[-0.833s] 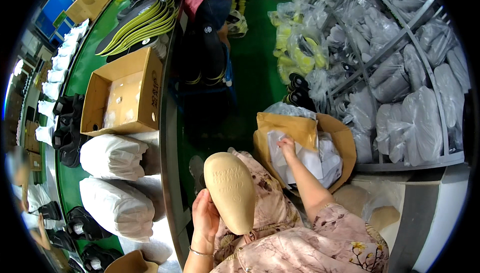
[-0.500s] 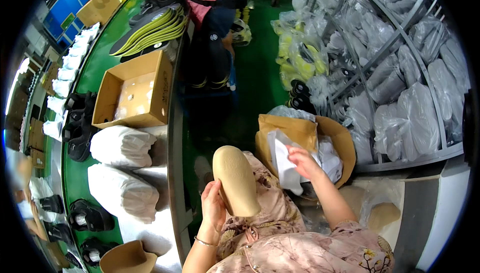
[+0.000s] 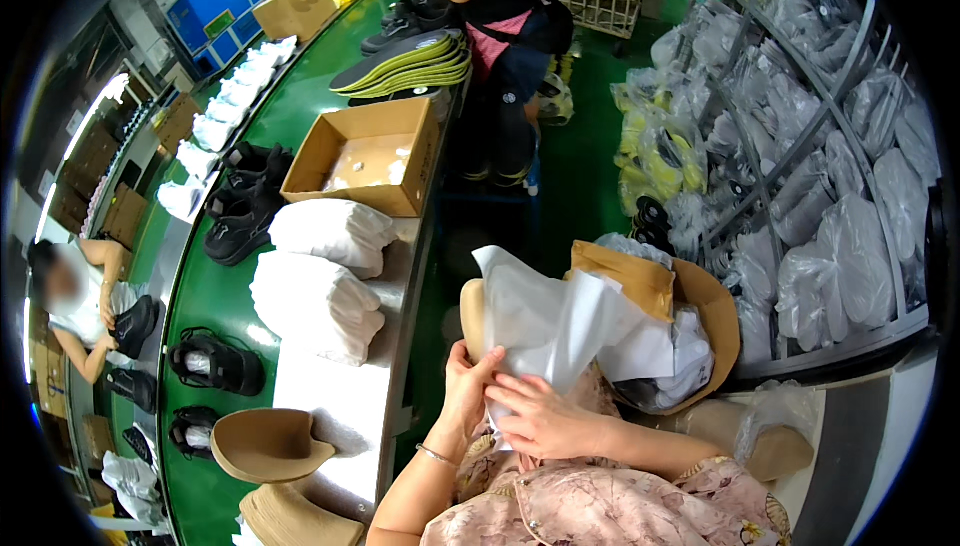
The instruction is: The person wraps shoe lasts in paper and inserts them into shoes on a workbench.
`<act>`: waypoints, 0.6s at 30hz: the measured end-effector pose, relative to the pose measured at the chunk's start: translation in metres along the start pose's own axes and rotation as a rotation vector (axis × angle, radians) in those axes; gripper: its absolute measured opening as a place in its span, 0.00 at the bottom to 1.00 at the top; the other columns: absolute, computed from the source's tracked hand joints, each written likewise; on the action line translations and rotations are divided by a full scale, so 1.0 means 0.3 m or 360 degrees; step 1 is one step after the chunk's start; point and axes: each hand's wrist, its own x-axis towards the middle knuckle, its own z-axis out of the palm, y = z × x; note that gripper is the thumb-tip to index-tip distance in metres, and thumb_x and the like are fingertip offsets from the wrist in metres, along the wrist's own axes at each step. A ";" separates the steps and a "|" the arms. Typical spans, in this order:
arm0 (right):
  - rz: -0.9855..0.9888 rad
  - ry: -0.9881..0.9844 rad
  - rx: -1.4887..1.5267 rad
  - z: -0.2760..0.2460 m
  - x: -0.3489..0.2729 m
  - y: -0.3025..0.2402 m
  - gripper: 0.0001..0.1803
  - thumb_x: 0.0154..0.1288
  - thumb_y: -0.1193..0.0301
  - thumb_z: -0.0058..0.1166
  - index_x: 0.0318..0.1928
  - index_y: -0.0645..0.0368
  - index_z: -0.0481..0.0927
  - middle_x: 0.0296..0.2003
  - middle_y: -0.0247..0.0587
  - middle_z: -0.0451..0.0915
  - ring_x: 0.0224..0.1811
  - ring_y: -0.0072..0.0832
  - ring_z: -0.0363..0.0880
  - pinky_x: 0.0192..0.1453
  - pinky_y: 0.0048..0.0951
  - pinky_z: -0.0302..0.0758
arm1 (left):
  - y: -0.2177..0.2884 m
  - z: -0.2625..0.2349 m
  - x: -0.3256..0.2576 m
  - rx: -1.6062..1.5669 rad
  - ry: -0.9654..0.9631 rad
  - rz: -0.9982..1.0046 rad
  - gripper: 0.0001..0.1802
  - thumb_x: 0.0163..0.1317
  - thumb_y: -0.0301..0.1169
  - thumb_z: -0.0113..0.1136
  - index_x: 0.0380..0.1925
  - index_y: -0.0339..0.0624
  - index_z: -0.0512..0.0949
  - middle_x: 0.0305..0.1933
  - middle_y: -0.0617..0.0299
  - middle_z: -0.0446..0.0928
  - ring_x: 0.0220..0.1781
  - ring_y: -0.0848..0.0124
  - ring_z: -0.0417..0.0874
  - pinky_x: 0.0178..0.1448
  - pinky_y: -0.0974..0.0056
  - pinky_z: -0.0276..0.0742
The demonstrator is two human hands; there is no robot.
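Note:
My left hand (image 3: 468, 391) grips a tan foot-shaped shoe form (image 3: 473, 316) upright above my lap. My right hand (image 3: 545, 416) presses a sheet of white tissue paper (image 3: 560, 321) against the form, and the paper covers most of it. Just to the right stands a brown paper bag (image 3: 690, 296) with more white paper sheets inside.
A green conveyor belt (image 3: 215, 296) runs along my left with black shoes (image 3: 215, 364), white wrapped bundles (image 3: 325, 236), an open cardboard box (image 3: 365, 156) and tan shoe forms (image 3: 265, 444). A person stands ahead by stacked insoles (image 3: 410, 61); another sits at far left. Racks of plastic bags (image 3: 830, 146) fill the right.
My right hand lifted a sheet of white paper out of the brown bag and brought it over the shoe form, which now is mostly covered.

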 end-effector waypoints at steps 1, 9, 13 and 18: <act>-0.0034 0.0049 -0.0115 -0.004 -0.002 -0.015 0.09 0.57 0.67 0.50 0.31 0.60 0.76 0.57 0.53 0.64 0.63 0.48 0.58 0.60 0.52 0.57 | -0.016 -0.012 0.002 -0.0117 0.0023 0.0041 0.14 0.60 0.31 0.56 0.42 0.36 0.68 0.37 0.61 0.72 0.37 0.74 0.74 0.41 0.70 0.73; 0.0909 0.0237 0.0275 -0.111 -0.031 0.026 0.15 0.62 0.62 0.51 0.41 0.61 0.72 0.54 0.55 0.67 0.43 0.41 0.77 0.47 0.33 0.73 | -0.022 -0.058 -0.012 -0.0495 -0.0046 0.0246 0.11 0.65 0.33 0.49 0.42 0.37 0.69 0.39 0.63 0.73 0.41 0.75 0.73 0.47 0.69 0.71; 0.0782 0.0593 0.0361 -0.188 0.048 0.091 0.25 0.63 0.58 0.49 0.53 0.61 0.65 0.56 0.55 0.64 0.54 0.43 0.69 0.57 0.32 0.66 | -0.038 -0.018 -0.040 -0.0440 -0.0262 0.0210 0.08 0.64 0.31 0.50 0.39 0.40 0.71 0.37 0.66 0.73 0.37 0.79 0.72 0.42 0.73 0.69; 0.0841 0.0839 0.1253 -0.108 0.058 0.162 0.34 0.65 0.54 0.44 0.63 0.63 0.54 0.58 0.41 0.62 0.60 0.27 0.59 0.63 0.26 0.56 | -0.077 0.131 -0.173 -0.0296 -0.0343 0.0328 0.10 0.65 0.32 0.49 0.42 0.38 0.70 0.39 0.67 0.72 0.39 0.81 0.70 0.43 0.74 0.68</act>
